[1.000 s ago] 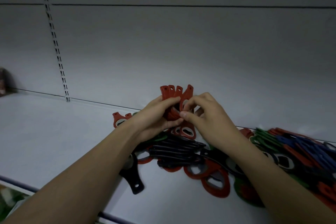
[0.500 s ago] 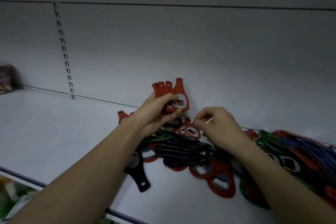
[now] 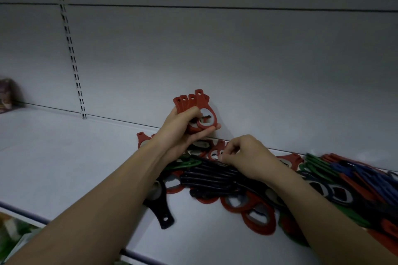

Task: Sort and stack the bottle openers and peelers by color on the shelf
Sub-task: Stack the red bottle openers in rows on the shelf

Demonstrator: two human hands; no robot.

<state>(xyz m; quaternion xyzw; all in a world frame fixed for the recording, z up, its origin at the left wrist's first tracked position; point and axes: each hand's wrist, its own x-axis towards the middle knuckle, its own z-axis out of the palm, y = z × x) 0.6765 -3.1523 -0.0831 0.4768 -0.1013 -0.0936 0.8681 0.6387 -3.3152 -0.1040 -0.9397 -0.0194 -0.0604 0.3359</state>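
White shelf (image 3: pixel 64 157) lies bare left of left hand (image 3: pixel 183 129) gripping red openers (image 3: pixel 193 103)

The right hand (image 3: pixel 247 157) hides whatever its curled fingertips touch, and at three o'clock the frame edge crops the mixed-colour plastic opener pile (image 3: pixel 353 180).

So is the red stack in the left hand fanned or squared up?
Fanned: the red openers splay at their handle ends above the left hand.
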